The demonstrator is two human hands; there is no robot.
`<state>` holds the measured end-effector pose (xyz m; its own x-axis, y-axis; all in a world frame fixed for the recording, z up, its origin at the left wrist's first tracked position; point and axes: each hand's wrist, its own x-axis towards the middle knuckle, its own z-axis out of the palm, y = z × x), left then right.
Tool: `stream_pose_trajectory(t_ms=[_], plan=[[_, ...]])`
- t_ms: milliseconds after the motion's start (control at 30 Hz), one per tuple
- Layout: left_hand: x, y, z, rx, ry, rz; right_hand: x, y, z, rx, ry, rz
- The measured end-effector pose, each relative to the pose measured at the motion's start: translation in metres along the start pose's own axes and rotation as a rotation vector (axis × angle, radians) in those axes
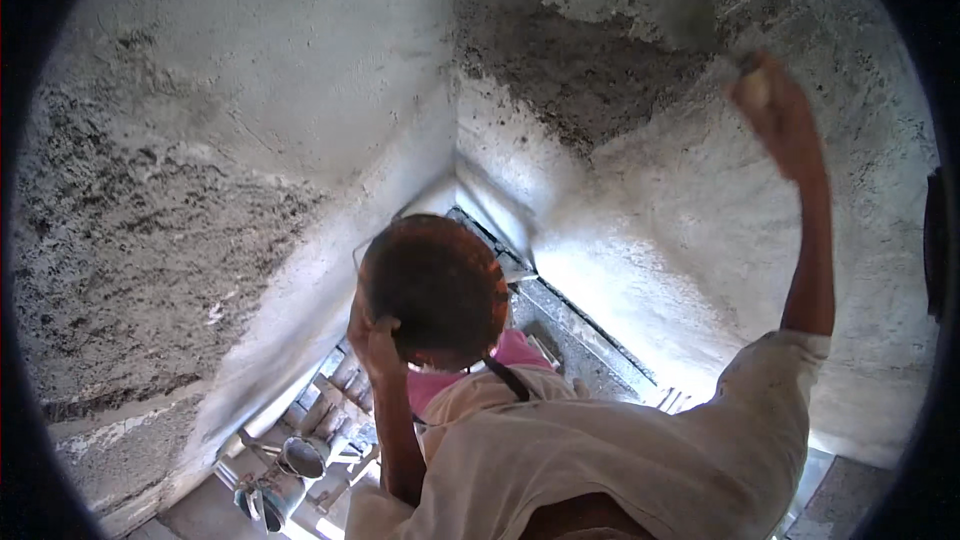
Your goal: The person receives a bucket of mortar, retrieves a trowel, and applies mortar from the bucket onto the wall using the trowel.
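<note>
Left hand (380, 350) grasps a dark round bowl (432, 290), gripping it at about the 8 o'clock part of its rim with the thumb pressed over the edge. That bowl sits just off the middle of the view, toward 7 o'clock, in front of the pale shirt (600, 450), which fills the lower part from 5 to 6 o'clock. Its surface is dark, with a reddish-brown tint along the side at 3 o'clock.

Out at 2 o'clock, at the end of a raised arm, the right hand (785, 125) is clenched around a pale handle (758, 90). Both are blurred, and I cannot tell what tool the handle belongs to or whether it touches the wall.

Beyond the right hand stands the right wall (700, 210), with a dark rough patch (590, 70) at 1 o'clock. The left wall (290, 50) is smooth and grey at 11 o'clock and coarse toward 9 o'clock. Both walls meet in a corner at 12 o'clock.

Farther down, pink cloth (515, 348) shows between the bowl and the shirt. Lowest, at 7 o'clock, a bucket (278, 502) stands on the floor (195, 512) beside a round container (303, 457).
</note>
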<state>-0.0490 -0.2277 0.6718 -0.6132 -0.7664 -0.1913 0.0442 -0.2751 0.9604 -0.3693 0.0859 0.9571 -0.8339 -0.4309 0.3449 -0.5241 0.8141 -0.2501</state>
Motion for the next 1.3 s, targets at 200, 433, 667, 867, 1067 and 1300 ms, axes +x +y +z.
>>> stream_pose_trajectory(t_ms=[200, 433, 667, 867, 1067, 1300], plan=[[0.020, 0.030, 0.052, 0.180, -0.056, 0.027, -0.110, -0.055, 0.111, -0.158, -0.606, -0.395], [0.011, 0.060, 0.089, 0.237, -0.146, 0.167, -0.103, -0.082, 0.208, -0.440, -0.371, -0.626], [0.015, 0.066, 0.077, 0.201, -0.203, 0.260, -0.166, -0.093, 0.235, 0.293, -1.041, -0.238], [0.020, 0.057, 0.053, 0.011, -0.194, 0.171, -0.173, -0.100, 0.255, 0.824, -1.101, -0.119], [0.019, 0.034, 0.032, -0.014, -0.145, 0.086, -0.153, -0.087, 0.246, 0.312, -0.905, -0.234], [0.020, 0.057, 0.031, -0.382, 0.063, 0.018, -0.122, -0.117, 0.221, 0.217, -1.128, -0.185]])
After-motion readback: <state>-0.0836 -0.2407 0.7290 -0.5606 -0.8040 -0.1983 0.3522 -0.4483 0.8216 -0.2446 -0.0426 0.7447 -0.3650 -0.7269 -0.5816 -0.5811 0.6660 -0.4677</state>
